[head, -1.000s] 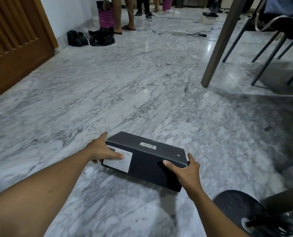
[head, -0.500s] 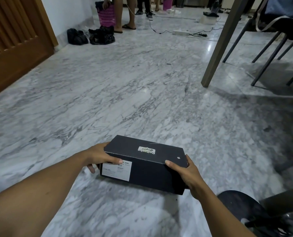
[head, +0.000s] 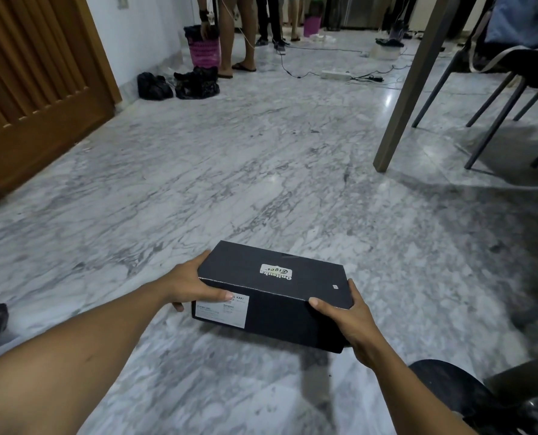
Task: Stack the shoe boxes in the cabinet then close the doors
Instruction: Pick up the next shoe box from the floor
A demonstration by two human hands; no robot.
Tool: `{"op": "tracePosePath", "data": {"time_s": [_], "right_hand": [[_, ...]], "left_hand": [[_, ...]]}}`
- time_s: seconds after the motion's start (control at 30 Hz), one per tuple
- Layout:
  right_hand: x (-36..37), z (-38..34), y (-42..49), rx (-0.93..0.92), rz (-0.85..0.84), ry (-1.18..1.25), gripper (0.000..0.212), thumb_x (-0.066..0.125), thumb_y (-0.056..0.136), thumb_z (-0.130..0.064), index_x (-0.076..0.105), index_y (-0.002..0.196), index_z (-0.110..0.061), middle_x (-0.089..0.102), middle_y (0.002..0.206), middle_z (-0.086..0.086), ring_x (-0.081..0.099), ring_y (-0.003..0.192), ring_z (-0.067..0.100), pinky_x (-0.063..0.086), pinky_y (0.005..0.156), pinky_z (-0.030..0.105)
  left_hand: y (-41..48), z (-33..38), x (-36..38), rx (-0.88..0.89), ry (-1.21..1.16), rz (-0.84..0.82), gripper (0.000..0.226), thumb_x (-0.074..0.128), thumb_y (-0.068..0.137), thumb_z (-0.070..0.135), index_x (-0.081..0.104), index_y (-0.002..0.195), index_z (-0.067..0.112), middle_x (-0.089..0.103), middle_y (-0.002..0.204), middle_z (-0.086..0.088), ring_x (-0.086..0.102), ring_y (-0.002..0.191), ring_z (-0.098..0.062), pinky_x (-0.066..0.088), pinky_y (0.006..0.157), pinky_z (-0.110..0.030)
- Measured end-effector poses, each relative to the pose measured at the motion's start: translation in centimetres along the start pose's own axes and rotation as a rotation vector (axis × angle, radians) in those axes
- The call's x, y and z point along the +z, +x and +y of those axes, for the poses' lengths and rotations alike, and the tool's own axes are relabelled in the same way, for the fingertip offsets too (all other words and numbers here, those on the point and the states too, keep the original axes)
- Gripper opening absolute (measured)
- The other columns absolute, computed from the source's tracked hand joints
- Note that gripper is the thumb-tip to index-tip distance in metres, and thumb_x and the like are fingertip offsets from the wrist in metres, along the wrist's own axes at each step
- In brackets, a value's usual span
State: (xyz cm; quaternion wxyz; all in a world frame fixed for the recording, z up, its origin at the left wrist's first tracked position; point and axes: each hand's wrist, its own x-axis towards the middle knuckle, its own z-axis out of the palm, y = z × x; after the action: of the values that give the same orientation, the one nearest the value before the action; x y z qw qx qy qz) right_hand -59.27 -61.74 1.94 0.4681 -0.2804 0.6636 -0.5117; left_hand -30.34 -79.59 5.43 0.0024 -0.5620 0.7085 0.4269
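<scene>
I see left hand (head: 187, 285), right hand (head: 346, 318) clamping shoe box (head: 271, 296) ends, 6 o'clock | underside hidden | label (head: 220, 312) mostly illegible

Domestic interior, likely a home's dining area. Evidence: polished grey-veined white marble floor (head: 261, 183), louvred brown wooden door (head: 26, 89), slanted brown table leg (head: 409, 89), dark thin-legged chair (head: 496, 98), pink plastic basket (head: 205, 53), white power strip (head: 335, 75).

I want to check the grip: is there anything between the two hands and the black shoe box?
Nothing visible. The left hand and the right hand grip the shoe box directly at its two ends.
</scene>
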Motion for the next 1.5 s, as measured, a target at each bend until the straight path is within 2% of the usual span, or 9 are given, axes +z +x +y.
{"op": "tracePosePath", "data": {"time_s": [0.17,0.33,0.5,0.6,0.7,0.83,1.1,1.33,1.5], "right_hand": [[-0.2,-6.2,-1.9,-0.122,-0.035,0.029,0.055,0.092,0.068,-0.023,0.060,0.109,-0.040,0.075,0.099,-0.018,0.072,0.086,0.000,0.053,0.075,0.025],[0.0,-15.0,-7.0,-0.329,-0.101,0.023,0.068,0.094,0.066,-0.025,0.058,0.121,-0.041,0.074,0.110,-0.015,0.071,0.097,0.005,0.056,0.082,0.033],[0.9,-23.9,-14.5,-0.541,-0.167,0.013,0.070,0.094,0.063,-0.021,0.057,0.116,-0.048,0.073,0.114,-0.010,0.071,0.101,0.009,0.058,0.085,0.034],[1.8,-29.2,-19.7,-0.673,-0.199,0.020,0.082,0.095,0.060,-0.024,0.051,0.125,-0.049,0.068,0.117,-0.014,0.070,0.098,0.004,0.057,0.080,0.025],[2.7,-33.8,-25.1,-0.819,-0.225,0.022,0.111,0.098,0.055,-0.030,0.035,0.146,-0.045,0.067,0.115,-0.022,0.068,0.101,0.001,0.059,0.078,0.023],[3.7,-37.4,-31.4,-1.006,-0.262,0.062,0.111,0.095,0.050,-0.034,0.035,0.141,-0.051,0.065,0.113,-0.034,0.065,0.110,-0.001,0.057,0.088,0.022],[10.0,-40.5,-38.3,-1.252,-0.438,0.157,0.128,0.098,0.045,-0.046,0.027,0.151,-0.050,0.047,0.145,-0.019,0.055,0.126,0.003,0.055,0.100,0.041],[20.1,-42.5,-45.0,-1.419,-0.720,0.232,0.120,0.094,0.060,-0.030,0.023,0.157,-0.034,0.042,0.146,-0.027,0.047,0.121,-0.020,0.045,0.088,0.003],[28.6,-42.6,-50.2,-1.396,-0.927,0.284,0.113,0.098,0.054,-0.030,0.033,0.146,-0.028,0.049,0.136,-0.026,0.053,0.120,-0.011,0.050,0.090,0.008]], "left_hand": [[-4.5,3.0,-3.8,0.136,-0.058,0.151,0.104,0.089,0.056,0.059,0.024,0.137,0.065,0.059,0.117,0.027,0.063,0.097,-0.009,0.057,0.057,-0.030],[-13.0,6.7,-10.2,0.324,-0.058,0.342,0.116,0.090,0.040,0.071,0.033,0.140,0.060,0.063,0.122,0.029,0.061,0.116,-0.001,0.051,0.101,-0.035],[-26.4,10.4,-15.0,0.440,-0.034,0.566,0.099,0.093,0.047,0.062,0.031,0.124,0.072,0.059,0.117,0.035,0.058,0.109,0.004,0.048,0.096,-0.027],[-34.7,12.2,-17.0,0.490,-0.045,0.729,0.115,0.094,0.056,0.045,0.025,0.148,0.046,0.051,0.122,0.022,0.048,0.110,-0.003,0.038,0.090,-0.021],[-42.3,12.9,-18.8,0.544,-0.030,0.874,0.148,0.089,0.037,0.071,0.012,0.158,0.029,0.046,0.147,0.008,0.047,0.129,-0.011,0.041,0.109,-0.033],[-51.8,13.5,-19.3,0.599,0.038,1.094,0.144,0.090,0.045,0.060,0.009,0.159,0.025,0.043,0.152,0.004,0.045,0.135,-0.015,0.038,0.106,-0.028],[-65.5,9.9,-19.9,0.539,0.248,1.508,0.143,0.082,0.042,0.073,0.012,0.158,0.028,0.056,0.141,0.001,0.058,0.122,-0.015,0.048,0.102,-0.033],[-75.8,2.8,-19.8,0.376,0.211,1.767,0.143,0.089,0.037,0.068,0.021,0.156,0.029,0.050,0.133,0.019,0.048,0.121,0.005,0.039,0.102,-0.022],[-83.2,-2.0,-19.0,0.184,0.168,1.937,0.118,0.090,0.037,0.060,0.048,0.140,0.021,0.056,0.113,0.029,0.056,0.100,0.012,0.046,0.088,-0.020]]}}
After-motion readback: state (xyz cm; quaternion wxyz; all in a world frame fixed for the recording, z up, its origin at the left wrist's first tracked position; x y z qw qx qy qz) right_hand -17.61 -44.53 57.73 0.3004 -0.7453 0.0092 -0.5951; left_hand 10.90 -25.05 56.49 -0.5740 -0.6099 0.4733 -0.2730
